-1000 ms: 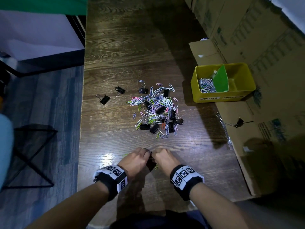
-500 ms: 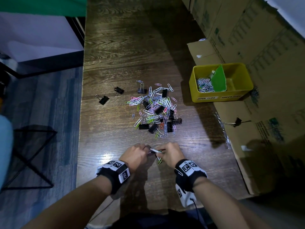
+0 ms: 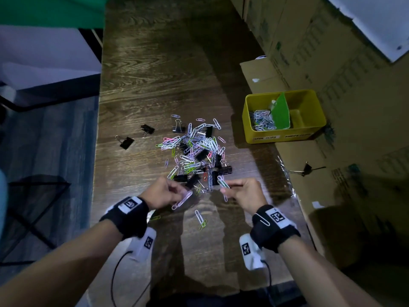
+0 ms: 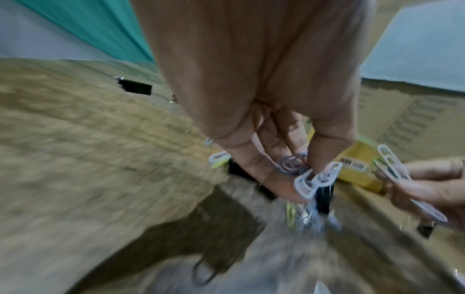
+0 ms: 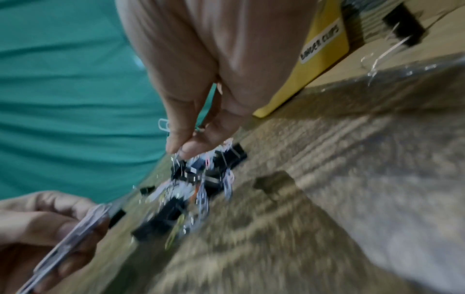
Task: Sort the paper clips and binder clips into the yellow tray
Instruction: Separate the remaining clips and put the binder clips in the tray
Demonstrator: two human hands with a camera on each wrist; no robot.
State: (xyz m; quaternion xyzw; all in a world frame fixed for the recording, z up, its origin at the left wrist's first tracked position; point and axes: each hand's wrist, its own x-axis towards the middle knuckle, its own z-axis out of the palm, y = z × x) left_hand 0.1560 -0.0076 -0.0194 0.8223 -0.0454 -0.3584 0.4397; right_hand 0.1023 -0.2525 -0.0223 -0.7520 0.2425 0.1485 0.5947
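Observation:
A pile of coloured paper clips and black binder clips (image 3: 197, 151) lies mid-table. My left hand (image 3: 180, 196) hovers at the pile's near edge and pinches a few pale paper clips (image 4: 309, 179) between thumb and fingers. My right hand (image 3: 225, 188), a little to its right, pinches a few more paper clips (image 4: 392, 165). The yellow tray (image 3: 283, 138) stands at the right on cardboard. A green divider (image 3: 280, 111) splits it, and paper clips (image 3: 262, 120) fill its left compartment. The wrist views are blurred.
Three loose binder clips (image 3: 127, 141) (image 3: 147, 129) (image 3: 178, 127) lie left of and behind the pile. Another binder clip (image 3: 306, 169) sits on the cardboard (image 3: 332, 218) at the right. A few paper clips (image 3: 200, 219) lie near my wrists. Boxes line the right side.
My hands were together near the table's front edge. They have moved forward to the pile and apart, each holding clips. A few clips now lie where they were.

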